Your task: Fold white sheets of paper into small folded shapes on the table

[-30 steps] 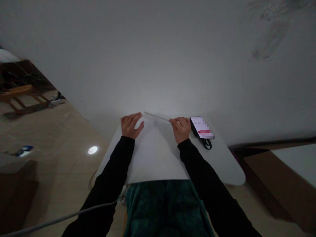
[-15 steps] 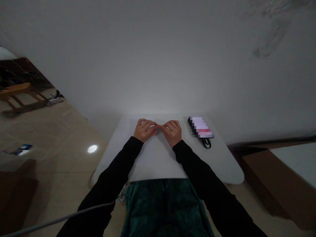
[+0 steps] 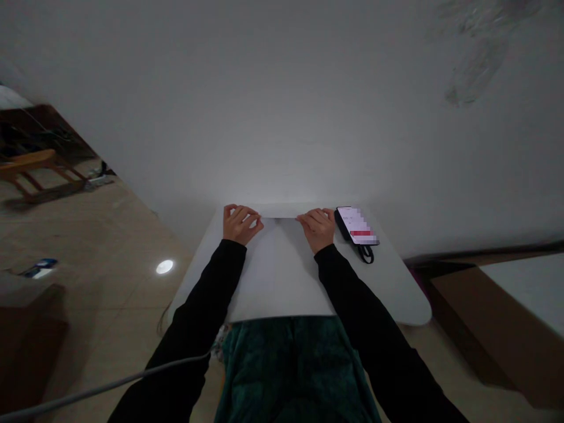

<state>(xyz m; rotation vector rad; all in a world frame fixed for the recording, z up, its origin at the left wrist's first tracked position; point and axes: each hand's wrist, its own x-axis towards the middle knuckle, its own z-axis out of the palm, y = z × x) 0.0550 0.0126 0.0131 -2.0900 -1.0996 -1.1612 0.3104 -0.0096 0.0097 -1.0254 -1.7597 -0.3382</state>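
A white sheet of paper lies over the white table, its outline hard to tell from the tabletop. Its far edge shows as a thin dark line between my hands, slightly lifted. My left hand pinches that edge at the left, thumb and forefinger together. At the right, my right hand holds the same edge between its fingertips. A faint crease runs down the middle of the sheet.
A phone with a lit screen and a black strap lies right of my right hand. The wall rises behind the table. A brown box stands at the right. A grey cable crosses my left sleeve.
My hands have moved apart from the middle, left hand leftward and right hand rightward. The paper's edge now shows between them.
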